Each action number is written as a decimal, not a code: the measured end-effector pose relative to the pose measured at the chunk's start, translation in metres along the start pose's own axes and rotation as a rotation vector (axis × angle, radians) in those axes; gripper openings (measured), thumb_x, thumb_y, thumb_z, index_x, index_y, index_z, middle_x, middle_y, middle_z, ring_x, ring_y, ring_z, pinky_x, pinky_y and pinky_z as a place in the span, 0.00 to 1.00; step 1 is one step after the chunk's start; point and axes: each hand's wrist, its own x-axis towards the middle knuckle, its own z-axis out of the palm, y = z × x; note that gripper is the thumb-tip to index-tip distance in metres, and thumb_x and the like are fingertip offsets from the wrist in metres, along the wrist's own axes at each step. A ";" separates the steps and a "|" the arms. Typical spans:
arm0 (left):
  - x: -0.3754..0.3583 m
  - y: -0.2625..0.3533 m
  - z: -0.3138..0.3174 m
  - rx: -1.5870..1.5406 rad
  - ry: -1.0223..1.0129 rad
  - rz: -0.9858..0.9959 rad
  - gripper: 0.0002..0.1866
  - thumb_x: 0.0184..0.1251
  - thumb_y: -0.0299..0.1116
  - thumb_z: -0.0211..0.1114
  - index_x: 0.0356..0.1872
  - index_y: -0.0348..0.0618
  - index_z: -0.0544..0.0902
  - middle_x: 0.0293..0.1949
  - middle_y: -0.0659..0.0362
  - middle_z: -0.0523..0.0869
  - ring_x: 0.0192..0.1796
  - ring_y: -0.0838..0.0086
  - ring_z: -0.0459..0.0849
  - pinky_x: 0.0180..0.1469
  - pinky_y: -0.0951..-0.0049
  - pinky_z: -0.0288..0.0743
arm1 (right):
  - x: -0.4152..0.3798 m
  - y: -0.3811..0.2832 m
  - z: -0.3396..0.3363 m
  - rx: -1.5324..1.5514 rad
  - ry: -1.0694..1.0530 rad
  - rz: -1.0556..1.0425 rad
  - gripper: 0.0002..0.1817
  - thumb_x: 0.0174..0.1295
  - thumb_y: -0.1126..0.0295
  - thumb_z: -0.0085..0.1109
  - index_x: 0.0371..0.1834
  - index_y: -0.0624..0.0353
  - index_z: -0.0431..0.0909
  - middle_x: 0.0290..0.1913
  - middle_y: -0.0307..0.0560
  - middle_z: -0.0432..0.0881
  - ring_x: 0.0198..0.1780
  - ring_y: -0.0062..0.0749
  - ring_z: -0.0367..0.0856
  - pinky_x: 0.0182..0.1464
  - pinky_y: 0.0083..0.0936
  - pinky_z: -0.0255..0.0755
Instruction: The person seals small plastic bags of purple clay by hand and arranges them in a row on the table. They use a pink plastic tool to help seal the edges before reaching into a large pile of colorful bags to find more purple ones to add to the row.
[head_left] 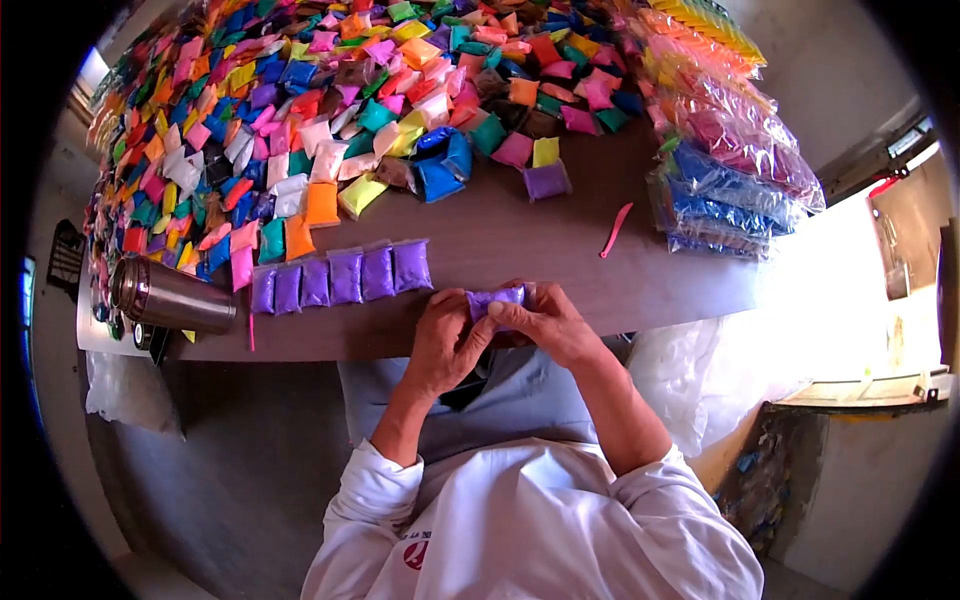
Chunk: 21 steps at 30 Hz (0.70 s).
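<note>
Both of my hands hold one small purple packet (494, 300) at the table's front edge. My left hand (447, 335) grips its left end, and my right hand (545, 318) closes on the right end with the thumb pressed across the front. Fingers behind the packet are hidden. To the left of my hands, several similar purple packets (345, 275) lie side by side in a row, each in clear plastic. Another purple packet (546, 181) rests farther back, near the edge of the big pile.
A large heap of colourful packets (400, 90) covers the back and left of the brown table (600, 290). Stacked clear bags (730, 190) stand at the right. A steel flask (175, 295) lies at the left. Pink plastic strips (616, 230) lie on the tabletop.
</note>
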 end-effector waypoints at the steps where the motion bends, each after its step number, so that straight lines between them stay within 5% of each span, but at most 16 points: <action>1: 0.001 0.001 0.000 0.006 -0.009 0.005 0.18 0.69 0.45 0.61 0.31 0.38 0.81 0.30 0.51 0.83 0.41 0.53 0.80 0.55 0.59 0.70 | 0.002 0.003 -0.003 0.038 -0.022 0.013 0.13 0.65 0.61 0.66 0.39 0.60 0.81 0.32 0.32 0.80 0.34 0.15 0.74 0.35 0.19 0.70; 7: 0.000 -0.002 0.001 0.033 0.004 0.077 0.16 0.70 0.43 0.60 0.31 0.38 0.82 0.28 0.51 0.83 0.37 0.53 0.81 0.57 0.59 0.70 | 0.015 0.010 -0.009 0.176 -0.006 -0.158 0.11 0.65 0.63 0.65 0.36 0.60 0.82 0.31 0.32 0.81 0.34 0.15 0.75 0.37 0.18 0.71; 14: 0.002 0.003 0.001 0.009 0.009 0.029 0.16 0.71 0.39 0.58 0.26 0.39 0.80 0.28 0.52 0.83 0.36 0.55 0.81 0.56 0.60 0.70 | -0.007 -0.018 -0.010 0.001 -0.100 0.019 0.12 0.66 0.64 0.65 0.42 0.62 0.81 0.36 0.35 0.83 0.37 0.18 0.78 0.42 0.20 0.75; 21: 0.001 0.001 0.002 0.121 -0.006 0.124 0.12 0.70 0.35 0.59 0.29 0.39 0.80 0.30 0.51 0.83 0.37 0.54 0.81 0.55 0.60 0.71 | -0.004 -0.002 -0.009 -0.007 -0.020 -0.114 0.14 0.68 0.62 0.62 0.45 0.63 0.80 0.38 0.34 0.82 0.40 0.18 0.77 0.45 0.21 0.75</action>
